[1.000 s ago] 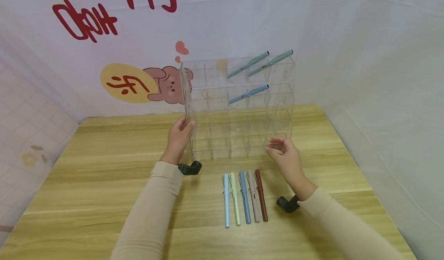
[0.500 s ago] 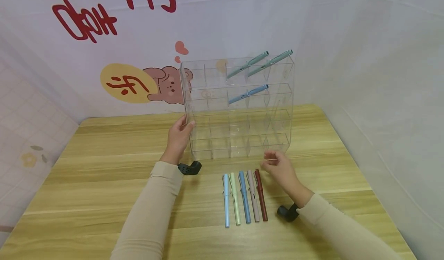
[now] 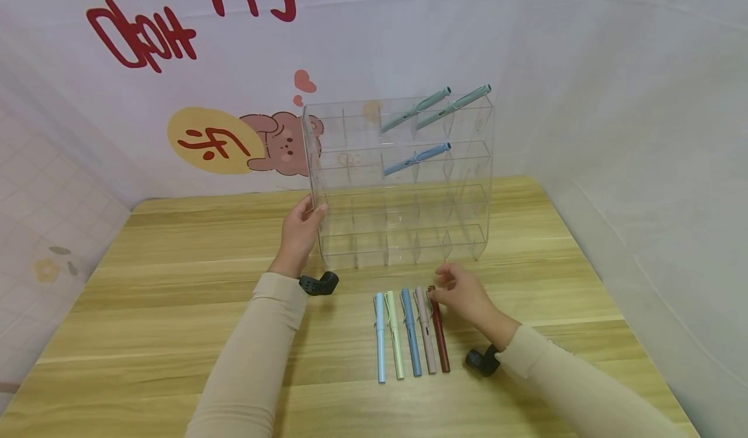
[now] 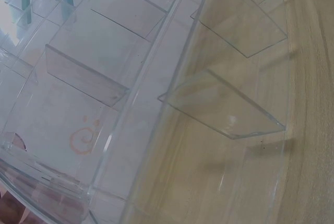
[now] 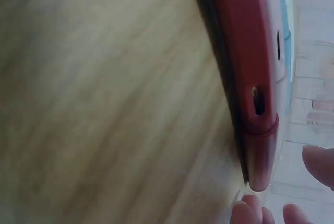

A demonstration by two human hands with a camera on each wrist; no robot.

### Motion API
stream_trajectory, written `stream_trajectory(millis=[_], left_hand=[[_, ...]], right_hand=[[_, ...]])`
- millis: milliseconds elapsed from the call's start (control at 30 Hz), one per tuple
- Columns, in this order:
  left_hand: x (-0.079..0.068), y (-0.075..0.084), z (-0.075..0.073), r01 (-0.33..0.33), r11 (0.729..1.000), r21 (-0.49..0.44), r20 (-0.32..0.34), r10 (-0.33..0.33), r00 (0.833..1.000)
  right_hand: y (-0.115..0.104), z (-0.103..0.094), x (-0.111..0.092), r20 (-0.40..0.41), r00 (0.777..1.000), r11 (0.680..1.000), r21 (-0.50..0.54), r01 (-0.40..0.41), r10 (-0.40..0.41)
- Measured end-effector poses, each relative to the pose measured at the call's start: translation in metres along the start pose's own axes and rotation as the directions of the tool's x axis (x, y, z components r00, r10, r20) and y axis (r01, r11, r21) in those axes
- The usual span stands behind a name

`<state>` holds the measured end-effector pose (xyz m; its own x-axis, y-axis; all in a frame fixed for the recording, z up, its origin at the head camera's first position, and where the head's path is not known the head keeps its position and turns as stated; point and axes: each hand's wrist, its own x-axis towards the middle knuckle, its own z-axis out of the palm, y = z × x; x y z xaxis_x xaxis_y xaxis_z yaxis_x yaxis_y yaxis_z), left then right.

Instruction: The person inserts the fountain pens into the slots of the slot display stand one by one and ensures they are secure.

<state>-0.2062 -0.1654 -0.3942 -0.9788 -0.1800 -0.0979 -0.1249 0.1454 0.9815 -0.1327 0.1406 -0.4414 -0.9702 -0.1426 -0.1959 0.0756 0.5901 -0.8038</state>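
Observation:
A clear acrylic pen rack [image 3: 403,230] stands upright on the table. My left hand [image 3: 299,237] grips its left side, thumb in front and fingers behind; in the left wrist view the rack's clear dividers [image 4: 224,109] fill most of the picture. A dark red pen [image 3: 441,337] lies at the right end of a row on the table. My right hand [image 3: 467,298] is at its cap end, thumb and fingers spread apart around it. In the right wrist view the fingertips [image 5: 245,211] show just beyond the red cap [image 5: 261,161].
Left of the red pen lie a mauve pen [image 3: 426,334], a blue pen [image 3: 411,334], a pale green pen [image 3: 395,337] and a light blue pen [image 3: 381,340]. Two teal pens [image 3: 417,110] and a blue pen [image 3: 417,159] lean in the rack's upper tiers. A printed curtain [image 3: 555,68] hangs behind.
My right hand has moved from the rack's lower right corner down and left to the red pen's cap end. The left hand has stayed on the rack.

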Motion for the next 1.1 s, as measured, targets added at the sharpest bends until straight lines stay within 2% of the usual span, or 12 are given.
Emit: stream_trajectory(millis=[500,867,1100], left_hand=[[0.001,-0.001,-0.001,0.005,1.0,-0.019,0.016,-0.005,1.0],[0.0,0.0,-0.001,-0.008,1.0,0.003,0.018,0.008,1.0],[0.0,-0.001,-0.001,-0.014,1.0,0.001,0.016,0.014,1.0]], right_hand=[[-0.004,0.005,-0.005,0.074,0.997,0.992,-0.128,0.02,-0.01],[-0.005,0.009,0.0,0.095,0.995,0.969,-0.239,0.059,-0.037],[-0.011,0.007,0.001,0.116,0.992,0.964,-0.259,0.068,-0.038]])
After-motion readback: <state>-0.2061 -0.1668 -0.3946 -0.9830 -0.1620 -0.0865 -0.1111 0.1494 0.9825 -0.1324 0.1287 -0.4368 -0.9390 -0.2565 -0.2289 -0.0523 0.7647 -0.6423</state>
